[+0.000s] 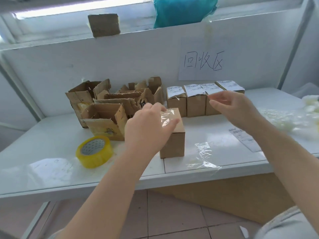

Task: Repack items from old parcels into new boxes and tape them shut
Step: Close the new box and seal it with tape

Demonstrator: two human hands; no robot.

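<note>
A small closed cardboard box (174,144) stands upright on the white table (51,138). My left hand (146,126) rests on its top, with a piece of clear tape (166,118) between thumb and fingers. My right hand (231,106) hovers above and to the right of the box, fingers loosely spread, holding nothing I can see. A yellow tape roll (94,151) lies on the table left of the box. Several torn old parcels (107,107) sit behind it at the left.
Several sealed labelled boxes (195,100) line the back wall. A strip of clear tape (203,159) lies on the table near the front edge. A loose shipping label (245,138) and white packing material (307,114) lie at the right.
</note>
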